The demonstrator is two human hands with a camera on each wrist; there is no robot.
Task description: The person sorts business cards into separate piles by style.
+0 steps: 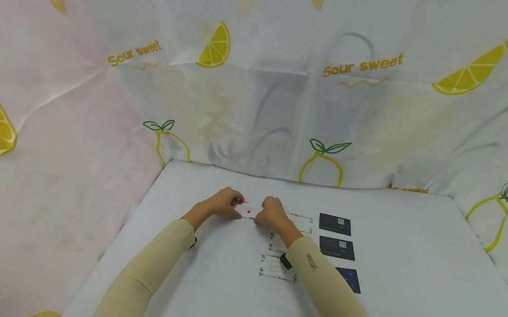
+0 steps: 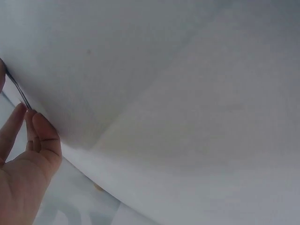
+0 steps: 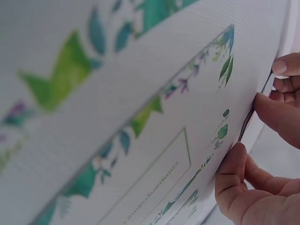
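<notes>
Sleeved forearms run to the bench [image 1: 406, 298] middle, where left hand [image 1: 223, 203] and right hand [image 1: 271, 213] pinch opposite short ends of a white card [image 1: 249, 211], long axis left-right between them.

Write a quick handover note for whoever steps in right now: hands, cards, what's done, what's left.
Left hand and right hand both pinch the ends of one white card with a red dot, held just above the table.
Beside the right forearm: three leaf-bordered white cards in a column, partly hidden, and three dark cards in a column to their right.
Done: six cards laid out in two columns.
Left: likely setting down the held card; its spot cannot be told.
</notes>
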